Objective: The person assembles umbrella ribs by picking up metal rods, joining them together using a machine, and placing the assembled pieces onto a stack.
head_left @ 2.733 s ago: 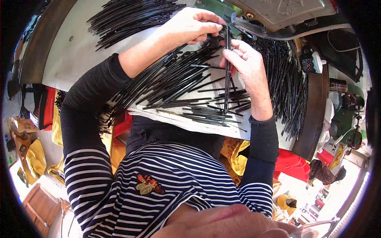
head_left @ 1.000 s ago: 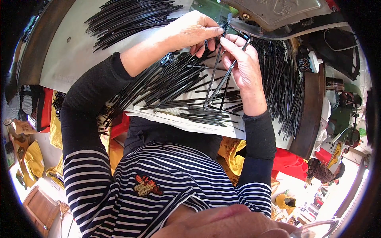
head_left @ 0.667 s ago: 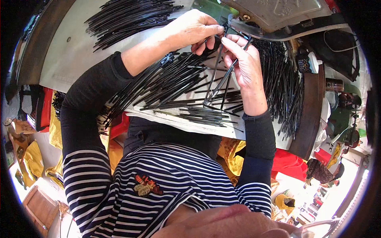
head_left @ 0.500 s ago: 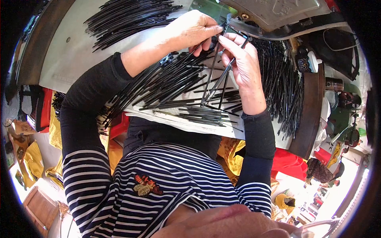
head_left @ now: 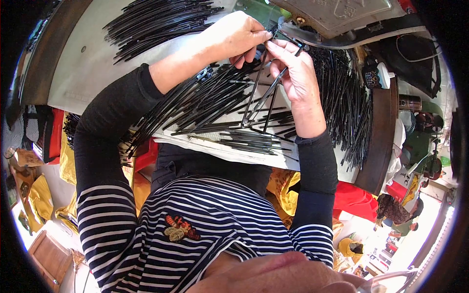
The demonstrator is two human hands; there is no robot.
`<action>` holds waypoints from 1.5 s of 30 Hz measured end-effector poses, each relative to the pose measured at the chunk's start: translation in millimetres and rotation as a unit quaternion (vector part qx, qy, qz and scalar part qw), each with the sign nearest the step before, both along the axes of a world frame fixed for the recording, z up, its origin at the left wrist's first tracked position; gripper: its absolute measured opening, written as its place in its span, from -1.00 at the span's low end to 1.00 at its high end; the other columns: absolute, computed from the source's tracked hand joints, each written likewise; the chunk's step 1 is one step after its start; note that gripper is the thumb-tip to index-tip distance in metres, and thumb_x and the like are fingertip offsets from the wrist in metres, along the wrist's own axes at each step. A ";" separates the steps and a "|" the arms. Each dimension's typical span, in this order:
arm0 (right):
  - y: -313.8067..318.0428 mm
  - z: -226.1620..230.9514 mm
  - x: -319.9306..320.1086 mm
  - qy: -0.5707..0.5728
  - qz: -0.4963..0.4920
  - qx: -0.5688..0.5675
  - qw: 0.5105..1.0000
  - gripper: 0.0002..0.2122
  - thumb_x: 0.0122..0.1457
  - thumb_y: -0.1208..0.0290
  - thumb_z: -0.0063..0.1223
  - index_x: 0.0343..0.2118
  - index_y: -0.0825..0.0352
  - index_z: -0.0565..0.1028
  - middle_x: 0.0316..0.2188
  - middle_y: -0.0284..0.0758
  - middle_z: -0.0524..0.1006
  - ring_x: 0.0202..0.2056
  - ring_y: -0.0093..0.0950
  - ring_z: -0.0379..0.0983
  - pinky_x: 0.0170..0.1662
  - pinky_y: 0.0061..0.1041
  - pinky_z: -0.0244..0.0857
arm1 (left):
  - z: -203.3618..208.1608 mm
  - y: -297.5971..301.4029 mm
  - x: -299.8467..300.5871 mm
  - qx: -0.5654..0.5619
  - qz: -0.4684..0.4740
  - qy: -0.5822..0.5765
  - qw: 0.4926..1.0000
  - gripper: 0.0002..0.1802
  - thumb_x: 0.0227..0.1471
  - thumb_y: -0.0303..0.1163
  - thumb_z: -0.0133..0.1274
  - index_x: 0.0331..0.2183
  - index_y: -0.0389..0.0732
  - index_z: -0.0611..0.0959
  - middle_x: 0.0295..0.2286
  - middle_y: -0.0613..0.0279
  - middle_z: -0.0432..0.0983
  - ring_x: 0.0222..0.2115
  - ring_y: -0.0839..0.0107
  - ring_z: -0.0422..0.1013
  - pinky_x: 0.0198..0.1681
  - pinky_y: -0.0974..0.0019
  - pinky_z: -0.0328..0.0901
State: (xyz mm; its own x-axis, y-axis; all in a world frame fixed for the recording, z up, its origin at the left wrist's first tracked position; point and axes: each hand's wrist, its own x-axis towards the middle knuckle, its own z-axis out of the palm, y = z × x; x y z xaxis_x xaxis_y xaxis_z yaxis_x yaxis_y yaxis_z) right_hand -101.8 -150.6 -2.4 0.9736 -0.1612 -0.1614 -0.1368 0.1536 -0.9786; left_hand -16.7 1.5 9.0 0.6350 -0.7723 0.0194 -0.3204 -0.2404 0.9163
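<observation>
Since the camera looks straight down, the nearest thing is the person's striped shirt (head_left: 195, 234) with a small embroidered patch, black sleeves running up from it on both sides. Just past that is the edge of the pale worktable (head_left: 88, 63), covered in loose heaps of thin black strips (head_left: 195, 102), one fanned out right under the forearms, another pile (head_left: 156, 19) farther up on the left, and a thick bunch (head_left: 347, 107) hanging along the right side.

Above the middle heap, the right hand (head_left: 298, 78) is pinching a couple of black strips (head_left: 261, 95) between thumb and fingertips, the rest of its fingers curled loosely; the strips hang down and slightly left from the grip toward the pile. The left hand (head_left: 237, 36) sits right against it, fingers bunched and pressed together around the top ends of the same strips, so both hands meet at one spot.

Beyond the hands there's a grey metal machine body (head_left: 337, 14), with a curved dark bar just under it.
</observation>
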 end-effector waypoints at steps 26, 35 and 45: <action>-53.5 33.4 -49.7 0.059 -0.036 -0.120 0.990 -0.74 0.05 0.37 0.02 -0.27 0.46 0.46 -0.63 -0.44 0.39 -0.65 -0.66 0.28 -0.57 -0.72 0.14 | 25.2 14.0 -12.4 0.080 -0.084 -0.074 0.991 -0.70 -0.01 -0.27 -0.04 -0.55 -0.29 0.61 -0.69 0.28 0.49 -0.79 0.52 0.35 -0.68 0.46 0.24; -91.0 46.2 -73.3 0.042 -0.076 -0.631 0.771 -0.77 0.00 0.30 0.06 -0.31 0.31 0.51 -0.44 -0.24 0.54 -0.46 -0.39 0.49 -0.36 -0.52 0.30 | -24.8 5.3 -34.5 0.088 -0.104 -0.379 0.915 -0.85 -0.12 -0.35 -0.01 -0.54 -0.24 0.52 -0.65 0.09 0.41 -0.58 0.14 0.39 -0.47 0.25 0.30; -50.7 17.2 -64.2 0.006 0.111 -0.684 0.721 -0.86 0.01 0.38 -0.06 -0.44 0.34 0.46 -0.48 -0.24 0.48 -0.40 -0.25 0.43 -0.33 -0.39 0.28 | -10.1 10.0 -27.1 0.084 -0.089 -0.254 0.959 -0.80 -0.04 -0.34 -0.04 -0.39 -0.25 0.56 -0.60 0.12 0.46 -0.57 0.21 0.39 -0.42 0.29 0.28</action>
